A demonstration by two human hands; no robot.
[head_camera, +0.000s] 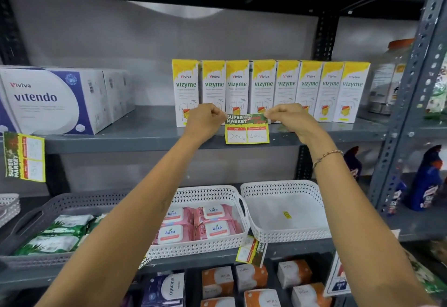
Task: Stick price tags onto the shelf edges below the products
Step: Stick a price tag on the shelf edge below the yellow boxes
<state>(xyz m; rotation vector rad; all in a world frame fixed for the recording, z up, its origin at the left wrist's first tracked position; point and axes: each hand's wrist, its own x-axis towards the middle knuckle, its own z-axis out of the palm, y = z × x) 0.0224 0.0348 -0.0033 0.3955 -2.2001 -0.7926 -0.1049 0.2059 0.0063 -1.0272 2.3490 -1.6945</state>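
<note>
A yellow and green "Super Market" price tag (247,129) with handwritten 200 and 100 hangs in front of the grey shelf edge (121,142). My left hand (206,117) pinches its upper left corner and my right hand (287,114) pinches its upper right corner. The tag sits below a row of several white and yellow Vizyme boxes (271,89) standing on that shelf. Whether the tag touches the edge I cannot tell.
White and purple Vitendo boxes (53,100) stand at the left, with another price tag (25,156) hanging sideways below them. The lower shelf holds a white basket of pink Kara packs (200,222), an empty white basket (285,210), a grey basket (55,229) and a crooked tag (252,251).
</note>
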